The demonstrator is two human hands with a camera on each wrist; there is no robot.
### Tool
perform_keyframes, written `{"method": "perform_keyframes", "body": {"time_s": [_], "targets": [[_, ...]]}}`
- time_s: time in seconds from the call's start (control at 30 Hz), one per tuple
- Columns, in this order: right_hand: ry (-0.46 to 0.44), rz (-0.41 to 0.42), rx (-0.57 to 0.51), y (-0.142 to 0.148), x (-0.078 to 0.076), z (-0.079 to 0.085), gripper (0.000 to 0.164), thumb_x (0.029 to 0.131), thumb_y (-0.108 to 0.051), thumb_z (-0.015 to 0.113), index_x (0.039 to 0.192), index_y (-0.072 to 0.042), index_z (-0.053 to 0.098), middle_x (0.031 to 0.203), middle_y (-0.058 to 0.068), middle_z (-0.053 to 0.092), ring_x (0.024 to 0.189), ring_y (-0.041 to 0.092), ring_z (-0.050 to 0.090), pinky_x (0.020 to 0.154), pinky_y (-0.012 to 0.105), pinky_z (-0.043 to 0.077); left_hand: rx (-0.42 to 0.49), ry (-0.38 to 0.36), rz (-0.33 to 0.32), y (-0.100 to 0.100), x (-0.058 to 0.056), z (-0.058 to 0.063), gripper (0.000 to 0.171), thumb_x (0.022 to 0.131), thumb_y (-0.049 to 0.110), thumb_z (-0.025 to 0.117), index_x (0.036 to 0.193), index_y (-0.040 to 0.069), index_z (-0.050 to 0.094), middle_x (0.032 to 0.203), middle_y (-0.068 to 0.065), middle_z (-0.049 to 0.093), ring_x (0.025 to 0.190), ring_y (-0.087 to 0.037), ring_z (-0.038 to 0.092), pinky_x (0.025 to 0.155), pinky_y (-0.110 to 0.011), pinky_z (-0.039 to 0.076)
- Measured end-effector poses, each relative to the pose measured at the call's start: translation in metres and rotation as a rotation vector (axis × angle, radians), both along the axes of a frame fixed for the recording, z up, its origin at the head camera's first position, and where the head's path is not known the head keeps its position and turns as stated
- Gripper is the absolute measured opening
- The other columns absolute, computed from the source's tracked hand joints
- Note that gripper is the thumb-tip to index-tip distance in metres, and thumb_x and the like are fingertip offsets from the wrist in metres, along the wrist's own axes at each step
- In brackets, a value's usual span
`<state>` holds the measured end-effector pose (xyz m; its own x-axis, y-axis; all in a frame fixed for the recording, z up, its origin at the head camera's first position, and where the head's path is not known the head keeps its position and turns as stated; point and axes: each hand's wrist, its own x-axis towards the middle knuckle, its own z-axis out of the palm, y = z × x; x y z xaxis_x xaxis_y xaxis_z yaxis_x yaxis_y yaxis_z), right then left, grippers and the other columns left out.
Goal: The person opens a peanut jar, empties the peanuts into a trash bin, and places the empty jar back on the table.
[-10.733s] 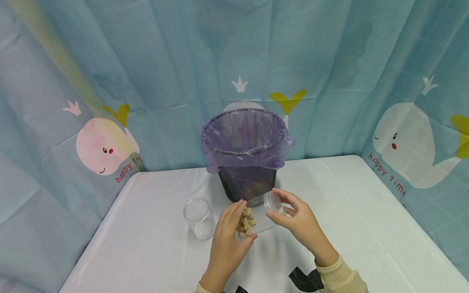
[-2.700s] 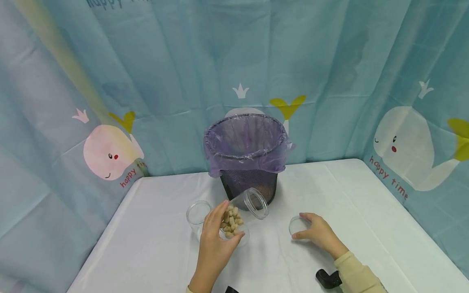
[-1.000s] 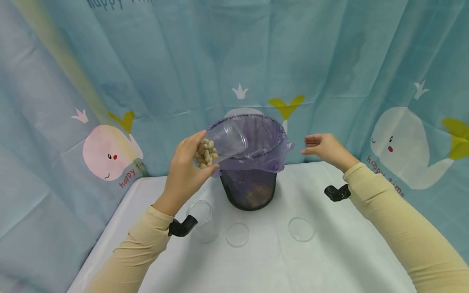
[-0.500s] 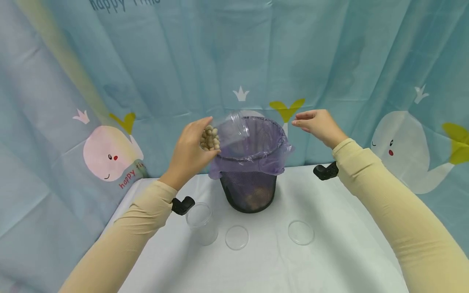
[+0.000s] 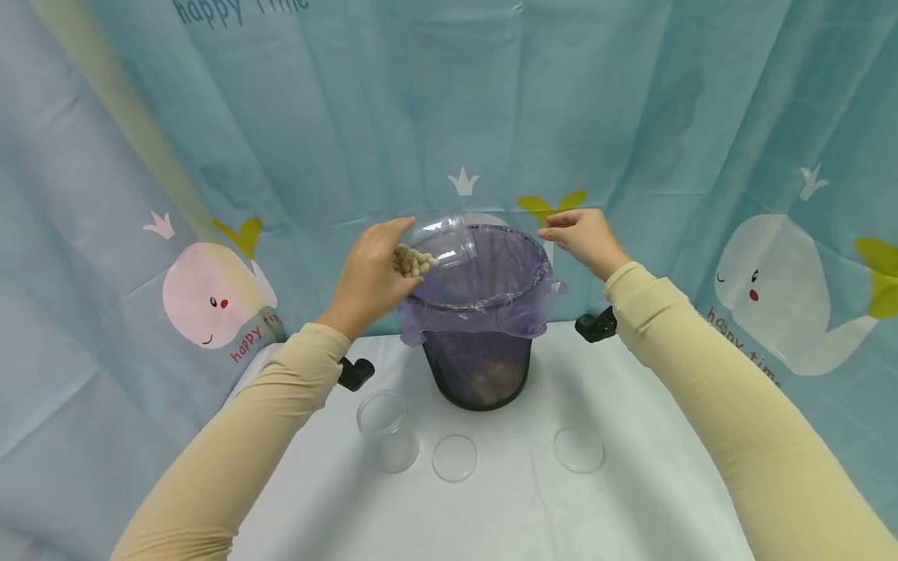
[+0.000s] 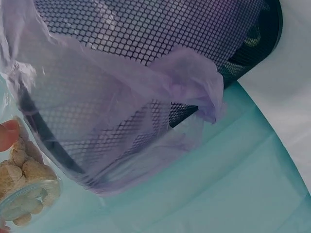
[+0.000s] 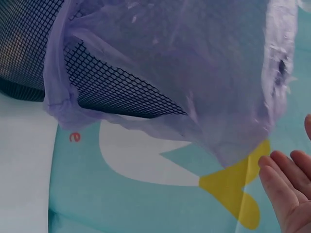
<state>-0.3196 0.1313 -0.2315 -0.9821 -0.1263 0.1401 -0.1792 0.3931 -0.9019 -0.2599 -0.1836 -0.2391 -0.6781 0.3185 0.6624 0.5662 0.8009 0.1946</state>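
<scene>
My left hand grips a clear jar by its base end. The jar is tipped on its side, its uncovered mouth over the wastebasket's opening. Unshelled peanuts lie inside near my palm; in the left wrist view, peanuts show through the jar wall beside the rim. The black mesh wastebasket is lined with a purple plastic bag folded over its rim. My right hand hovers empty near the rim's right side; its fingers look extended in the right wrist view.
A second clear jar stands uncovered on the white table, left of the wastebasket. Two clear round lids, a left lid and a right lid, lie flat in front. A blue-green curtain hangs behind.
Earlier my right hand was at the jar's lid, then set that lid on the table's right. Both hands have since risen to the wastebasket; the jar now tips over it and the peanuts have shifted.
</scene>
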Motion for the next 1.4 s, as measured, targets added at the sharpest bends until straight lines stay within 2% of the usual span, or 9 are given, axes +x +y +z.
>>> {"method": "perform_keyframes", "body": {"time_s": [0.3,0.5,0.63,0.7,0.77,1.1,1.3,1.4], "targets": [[-0.003,-0.054,-0.029,-0.002,-0.009,-0.015,0.047,0.099,-0.014,0.061,0.14,0.007,0.051,0.147,0.023,0.05,0.134,0.034,0.052,0.114,0.04,0.045,-0.065,-0.025,-0.005,0.006,-0.012,0.007,0.077,0.076,0.002,0.08,0.145,0.003,0.047,0.144,-0.018,0.054,0.136,-0.037,0.046,0.122,-0.045,0.033],[-0.039,-0.06,-0.065,-0.007,-0.011,-0.025,0.046,0.099,-0.014,0.061,0.139,0.006,0.052,0.145,0.023,0.052,0.129,0.032,0.056,0.11,0.039,0.049,-0.08,-0.029,0.002,0.01,-0.014,0.009,0.079,0.075,0.003,0.082,0.145,0.003,0.047,0.145,-0.018,0.053,0.138,-0.037,0.045,0.122,-0.045,0.033],[-0.028,-0.109,-0.038,-0.009,-0.01,-0.032,0.042,0.098,-0.018,0.063,0.133,0.003,0.06,0.135,0.021,0.061,0.106,0.019,0.065,0.089,0.024,0.057,-0.082,-0.021,-0.001,0.011,-0.014,0.007,0.076,0.076,0.002,0.081,0.145,0.002,0.047,0.145,-0.019,0.053,0.138,-0.036,0.045,0.122,-0.045,0.033],[-0.016,-0.131,-0.028,-0.01,-0.01,-0.035,0.039,0.097,-0.02,0.065,0.129,0.002,0.064,0.13,0.02,0.064,0.093,0.01,0.064,0.076,0.016,0.056,-0.08,-0.004,-0.006,0.012,-0.014,0.006,0.075,0.077,0.001,0.079,0.144,0.001,0.048,0.145,-0.019,0.053,0.138,-0.036,0.045,0.121,-0.045,0.034],[-0.006,-0.143,-0.029,-0.01,-0.009,-0.037,0.037,0.096,-0.021,0.066,0.126,0.001,0.066,0.128,0.02,0.066,0.085,0.005,0.062,0.069,0.012,0.053,-0.078,0.012,-0.009,0.012,-0.015,0.006,0.074,0.077,0.001,0.079,0.144,0.001,0.048,0.145,-0.018,0.053,0.138,-0.036,0.045,0.121,-0.046,0.034],[-0.016,-0.153,-0.065,-0.01,-0.005,-0.041,0.037,0.097,-0.023,0.065,0.128,-0.003,0.067,0.13,0.019,0.065,0.087,0.002,0.061,0.072,0.011,0.052,-0.134,0.041,-0.019,0.015,-0.016,0.007,0.075,0.077,0.004,0.081,0.144,0.0,0.048,0.144,-0.018,0.054,0.137,-0.037,0.046,0.12,-0.046,0.035],[-0.01,-0.159,-0.097,-0.012,-0.005,-0.04,0.036,0.096,-0.022,0.066,0.127,-0.005,0.068,0.119,0.013,0.069,0.074,-0.003,0.058,0.065,0.011,0.052,-0.17,0.036,-0.031,0.015,-0.017,0.008,0.076,0.078,0.005,0.082,0.145,0.001,0.046,0.146,-0.017,0.052,0.138,-0.036,0.045,0.121,-0.047,0.035],[-0.005,-0.171,-0.109,-0.013,-0.006,-0.043,0.035,0.096,-0.022,0.067,0.126,-0.005,0.068,0.124,0.014,0.068,0.066,-0.002,0.054,0.059,0.012,0.049,-0.182,0.102,-0.065,0.014,-0.019,0.014,0.071,0.079,0.006,0.081,0.142,-0.001,0.049,0.143,-0.019,0.054,0.135,-0.038,0.048,0.12,-0.047,0.036]]}}
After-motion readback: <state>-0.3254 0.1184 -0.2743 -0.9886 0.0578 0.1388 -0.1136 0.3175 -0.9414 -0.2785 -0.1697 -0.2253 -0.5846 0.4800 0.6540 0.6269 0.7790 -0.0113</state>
